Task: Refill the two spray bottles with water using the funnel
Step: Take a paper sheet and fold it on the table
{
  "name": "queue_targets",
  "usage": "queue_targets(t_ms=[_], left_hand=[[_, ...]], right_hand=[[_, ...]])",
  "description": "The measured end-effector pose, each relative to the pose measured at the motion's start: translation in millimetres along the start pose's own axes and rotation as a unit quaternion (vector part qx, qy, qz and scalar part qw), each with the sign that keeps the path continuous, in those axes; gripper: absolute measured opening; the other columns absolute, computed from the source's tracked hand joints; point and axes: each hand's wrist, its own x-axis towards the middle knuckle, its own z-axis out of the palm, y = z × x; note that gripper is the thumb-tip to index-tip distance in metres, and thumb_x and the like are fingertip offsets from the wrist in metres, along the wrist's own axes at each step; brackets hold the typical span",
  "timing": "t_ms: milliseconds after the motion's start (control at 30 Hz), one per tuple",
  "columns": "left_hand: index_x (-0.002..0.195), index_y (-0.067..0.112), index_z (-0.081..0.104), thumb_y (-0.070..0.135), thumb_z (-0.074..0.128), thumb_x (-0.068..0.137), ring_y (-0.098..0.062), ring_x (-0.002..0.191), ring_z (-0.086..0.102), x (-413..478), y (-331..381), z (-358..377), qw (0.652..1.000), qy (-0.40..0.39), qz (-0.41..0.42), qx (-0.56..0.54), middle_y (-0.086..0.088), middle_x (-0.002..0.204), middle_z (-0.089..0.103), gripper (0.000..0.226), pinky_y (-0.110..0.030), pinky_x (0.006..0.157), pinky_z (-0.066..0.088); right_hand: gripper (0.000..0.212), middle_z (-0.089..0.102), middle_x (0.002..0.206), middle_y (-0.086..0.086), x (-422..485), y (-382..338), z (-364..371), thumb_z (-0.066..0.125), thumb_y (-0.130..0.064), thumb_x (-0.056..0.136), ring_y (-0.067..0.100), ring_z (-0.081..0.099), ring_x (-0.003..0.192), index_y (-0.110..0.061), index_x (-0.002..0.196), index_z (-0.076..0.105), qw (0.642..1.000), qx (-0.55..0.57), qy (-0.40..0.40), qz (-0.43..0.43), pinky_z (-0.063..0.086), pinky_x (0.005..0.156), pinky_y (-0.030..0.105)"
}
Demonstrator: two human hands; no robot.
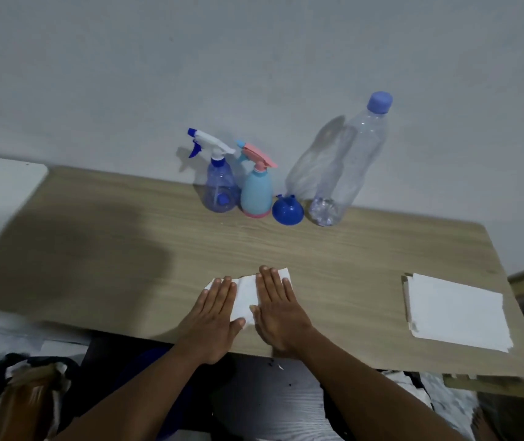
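Blue funnel (287,212) sits unused between the pale spray bottle (256,194), clear spray bottle (220,187) beyond, and the capped water bottle (349,160), so refilling looks unstarted; well in front of it, left hand (217,308) and right hand (281,310) press a tissue (244,297), fingers straight.

Dim, flat, bluish indoor light. Source toward 4 o'clock: the water bottle (354,160) throws a soft shadow toward 10 o'clock on the wall (127,74). Broad dark shadow on the table (349,249) at 9 o'clock. Smeared blur at 7 o'clock; table edges bow
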Motion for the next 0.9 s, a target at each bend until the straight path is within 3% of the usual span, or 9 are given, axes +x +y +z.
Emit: queue_targets(t_ms=[100, 233, 300, 467, 567, 667, 733, 800, 900], left_hand=[[0.154, 0.004, 0.011, 0.057, 0.01, 0.101, -0.029, 0.149, 0.023, -10, -40, -3, 0.999, -0.002, -0.028, -0.018, -0.014, 0.163, 0.02, 0.075, -0.036, 0.118, -0.001], [0.153, 0.009, -0.011, 0.07, -0.015, 0.087, -0.026, 0.153, -0.003, -1, -86, -16, 0.998, 0.01, -0.046, -0.03, -0.008, 0.164, -0.008, 0.09, -0.031, 0.118, -0.017], [0.152, 0.011, -0.017, 0.073, -0.024, 0.078, -0.024, 0.153, -0.012, 12, -100, -21, 0.998, 0.012, -0.049, -0.034, -0.006, 0.163, -0.017, 0.098, -0.033, 0.121, -0.016], [0.155, 0.008, -0.01, 0.076, -0.012, 0.079, -0.025, 0.153, -0.011, 41, -118, -33, 0.998, 0.014, -0.05, -0.037, -0.008, 0.164, -0.015, 0.102, -0.041, 0.123, -0.006], [0.156, 0.006, -0.003, 0.07, -0.001, 0.081, -0.028, 0.154, -0.006, 54, -123, -36, 0.997, 0.027, -0.058, -0.041, -0.011, 0.166, -0.007, 0.099, -0.041, 0.122, -0.005], [0.157, 0.006, 0.001, 0.079, -0.01, 0.079, -0.027, 0.154, -0.005, 56, -127, -38, 0.997, 0.039, -0.049, -0.052, -0.011, 0.166, -0.004, 0.107, -0.038, 0.121, -0.007], [0.157, 0.007, 0.004, 0.076, -0.001, 0.082, -0.023, 0.154, -0.004, 49, -130, -43, 0.994, 0.052, -0.036, -0.085, -0.008, 0.166, -0.001, 0.102, -0.033, 0.121, -0.006], [0.157, 0.008, 0.01, 0.064, 0.012, 0.088, -0.02, 0.154, 0.002, 38, -134, -50, 0.988, 0.083, -0.03, -0.128, -0.007, 0.166, 0.008, 0.089, -0.029, 0.122, 0.002], [0.153, 0.009, 0.028, 0.048, 0.025, 0.094, -0.025, 0.149, 0.028, 21, -144, -52, 0.98, 0.133, -0.053, -0.141, -0.011, 0.158, 0.035, 0.072, -0.034, 0.121, 0.024]], right_hand=[[0.07, 0.005, 0.166, 0.017, 33, -32, 4, 0.022, -0.042, 0.102, 0.033, 0.004, 0.155, 0.0, 0.157, 0.011, 1.0, 0.007, -0.012, -0.012, 0.012, 0.124, 0.051], [0.074, -0.002, 0.167, 0.015, 74, -63, 1, 0.016, -0.045, 0.099, 0.03, -0.006, 0.155, -0.003, 0.158, 0.003, 0.999, 0.03, -0.018, -0.007, -0.001, 0.126, 0.046], [0.077, -0.004, 0.167, 0.013, 90, -67, -1, 0.011, -0.049, 0.096, 0.029, -0.007, 0.155, -0.004, 0.158, 0.002, 0.999, 0.04, -0.008, -0.006, -0.002, 0.126, 0.045], [0.086, -0.006, 0.168, 0.013, 122, -62, -7, 0.0, -0.054, 0.088, 0.027, -0.008, 0.155, -0.006, 0.159, 0.0, 0.999, 0.037, -0.003, 0.004, -0.005, 0.125, 0.044], [0.08, -0.006, 0.168, 0.013, 137, -61, -10, 0.007, -0.052, 0.094, 0.027, -0.009, 0.155, -0.005, 0.159, 0.001, 0.999, 0.041, 0.002, 0.015, -0.005, 0.125, 0.044], [0.07, -0.01, 0.167, 0.012, 145, -60, -18, 0.026, -0.041, 0.105, 0.026, -0.012, 0.155, -0.005, 0.159, -0.001, 0.998, 0.052, -0.018, 0.009, -0.005, 0.126, 0.045], [0.067, -0.004, 0.168, 0.012, 143, -55, -28, 0.028, -0.041, 0.106, 0.026, -0.007, 0.155, -0.006, 0.159, 0.004, 0.995, 0.099, -0.019, -0.014, -0.003, 0.125, 0.041], [0.067, 0.011, 0.167, 0.012, 134, -47, -36, 0.027, -0.045, 0.103, 0.025, 0.007, 0.155, -0.007, 0.158, 0.016, 0.99, 0.141, 0.009, -0.03, 0.003, 0.124, 0.032], [0.069, 0.025, 0.163, 0.015, 115, -37, -39, 0.032, -0.037, 0.095, 0.027, 0.021, 0.153, -0.003, 0.155, 0.025, 0.989, 0.145, 0.02, -0.012, 0.005, 0.12, 0.021]])
